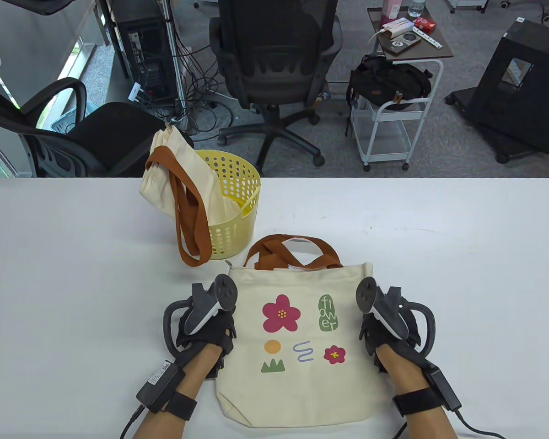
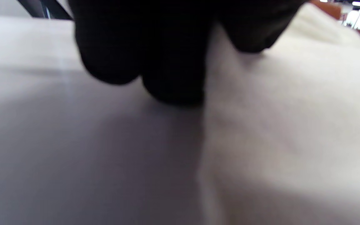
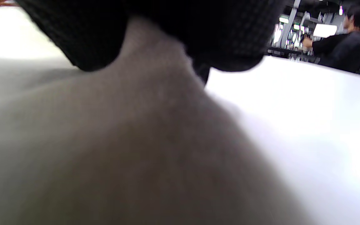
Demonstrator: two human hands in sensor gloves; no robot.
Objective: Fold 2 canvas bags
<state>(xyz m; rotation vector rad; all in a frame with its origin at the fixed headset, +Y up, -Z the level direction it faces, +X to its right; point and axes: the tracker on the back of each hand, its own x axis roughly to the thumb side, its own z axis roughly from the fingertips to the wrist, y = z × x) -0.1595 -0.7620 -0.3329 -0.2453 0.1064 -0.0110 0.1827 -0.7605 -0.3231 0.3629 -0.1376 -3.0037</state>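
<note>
Two hands, left (image 1: 206, 331) and right (image 1: 389, 327), pinch a flat cream flower-print bag's (image 1: 297, 347) side edges; behind it, a yellow basket (image 1: 235, 201) holds another bag (image 1: 174, 178).

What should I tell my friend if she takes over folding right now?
Left hand: at the left edge of the flower bag, fingers hidden; grip unclear.
Right hand: at the bag's right edge, where the cloth bulges up under the fingers; grip unclear too.
Flower bag lies flat, print up, on the table, brown handles pointing away.
The second bag hangs out of the yellow basket.
Done: nothing folded yet.
Left: fold both bags.
</note>
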